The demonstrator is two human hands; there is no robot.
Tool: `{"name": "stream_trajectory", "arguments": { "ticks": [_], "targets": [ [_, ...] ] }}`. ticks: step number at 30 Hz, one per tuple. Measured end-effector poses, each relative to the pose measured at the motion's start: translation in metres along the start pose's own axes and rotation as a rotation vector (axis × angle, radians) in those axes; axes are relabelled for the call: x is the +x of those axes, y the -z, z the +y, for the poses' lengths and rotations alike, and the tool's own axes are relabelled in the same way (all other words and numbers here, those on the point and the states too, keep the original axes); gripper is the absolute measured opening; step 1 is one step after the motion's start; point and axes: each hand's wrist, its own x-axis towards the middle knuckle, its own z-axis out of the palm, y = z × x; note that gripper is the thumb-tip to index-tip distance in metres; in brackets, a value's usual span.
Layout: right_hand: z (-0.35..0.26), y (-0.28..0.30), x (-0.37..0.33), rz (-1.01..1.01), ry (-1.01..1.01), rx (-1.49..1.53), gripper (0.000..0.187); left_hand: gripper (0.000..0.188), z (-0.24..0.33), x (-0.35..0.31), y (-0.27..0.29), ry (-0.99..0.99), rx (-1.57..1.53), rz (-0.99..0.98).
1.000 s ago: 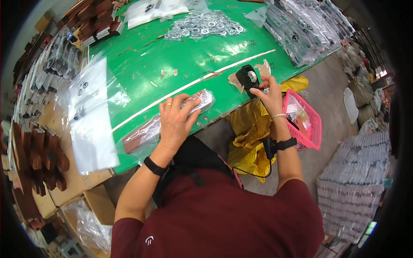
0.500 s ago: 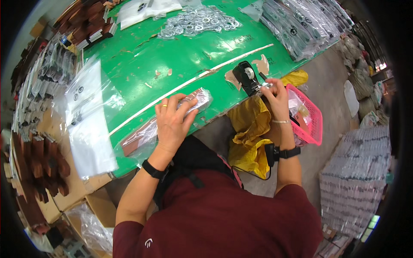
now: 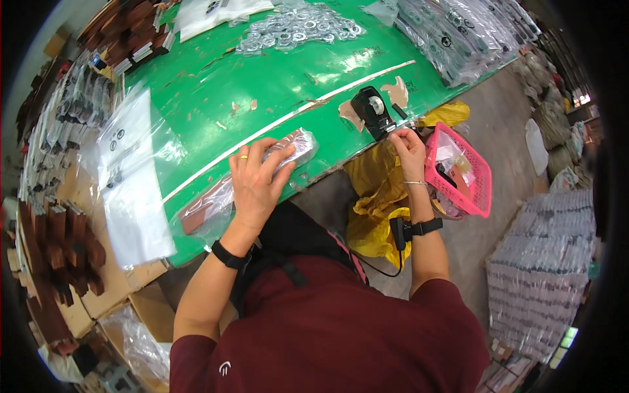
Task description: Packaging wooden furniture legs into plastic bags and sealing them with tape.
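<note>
On the green tabletop lies a long reddish-brown bar in a clear plastic bag (image 3: pixel 208 208). My left hand (image 3: pixel 257 187) grips it from above, fingers and thumb spread over its far half. To the right, a black tape dispenser (image 3: pixel 373 116) with a roll of clear tape stands near the table edge. My right hand (image 3: pixel 409 149) pinches at the dispenser's near end, on what looks like the loose end of the tape. A small black strip (image 3: pixel 399 111) lies beside the dispenser, along with torn brown paper scraps (image 3: pixel 395 92).
A heap of bagged metal rings (image 3: pixel 298 27) lies at the far side. Bagged goods (image 3: pixel 452 39) are stacked far right, flat clear bags (image 3: pixel 134 196) at left, brown bars (image 3: pixel 65 245) beyond. A pink basket (image 3: pixel 481 177) and yellow sack (image 3: pixel 370 190) sit by the right arm.
My right hand has moved left and slightly nearer, down to the dispenser's near end. My left hand stays on the bagged bar.
</note>
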Motion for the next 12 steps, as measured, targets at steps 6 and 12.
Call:
{"name": "stream_trajectory", "arguments": {
  "ticks": [6,12],
  "targets": [
    [0.005,0.002,-0.009,0.107,0.032,-0.698,0.023,0.028,-0.002,-0.007,0.001,-0.022,-0.011,0.009],
    [-0.078,-0.091,-0.070,-0.371,-0.078,0.118,0.013,0.031,0.009,-0.016,-0.002,-0.086,0.094,0.027]
  ]
}}
